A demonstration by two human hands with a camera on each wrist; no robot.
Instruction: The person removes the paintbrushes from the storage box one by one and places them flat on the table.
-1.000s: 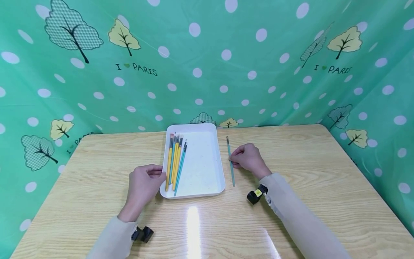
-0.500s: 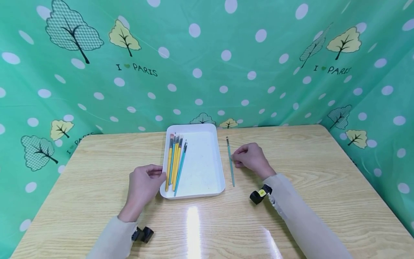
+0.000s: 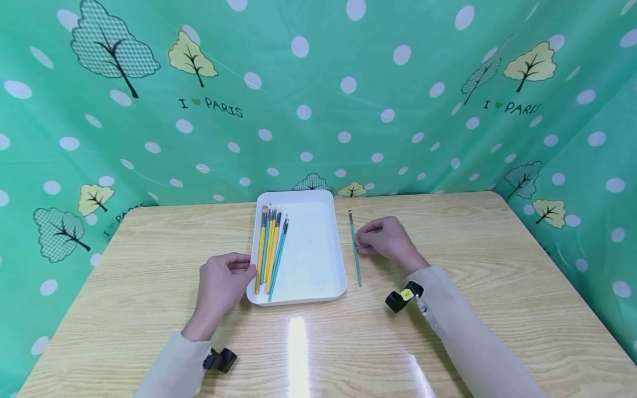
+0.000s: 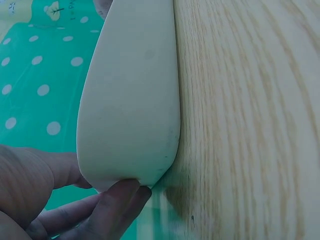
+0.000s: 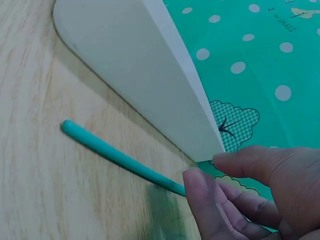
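Observation:
My left hand (image 3: pixel 221 284) grips the left side wall of a white tray (image 3: pixel 311 254), thumb over the rim and fingers against the outside. Inside the tray several paintbrushes (image 3: pixel 272 251) with yellow or teal handles lie side by side along the left, bristles pointing away. A single teal paintbrush (image 3: pixel 358 268) lies on the table just right of the tray, bristles at the far end. My right hand (image 3: pixel 387 240) is right beside its handle, thumb and forefinger slightly apart with nothing between them. In the right wrist view the fingers hide the brush's far part.
The wooden table (image 3: pixel 478 265) stretches out on both sides of the tray. A green dotted cloth (image 3: pixel 318 138) hangs behind the table's back edge. Bands on the wrists carry small black cameras (image 3: pixel 396 301).
My right hand has let go of the teal paintbrush and drawn slightly to the right. The brush stays in place; the left hand and tray have not moved.

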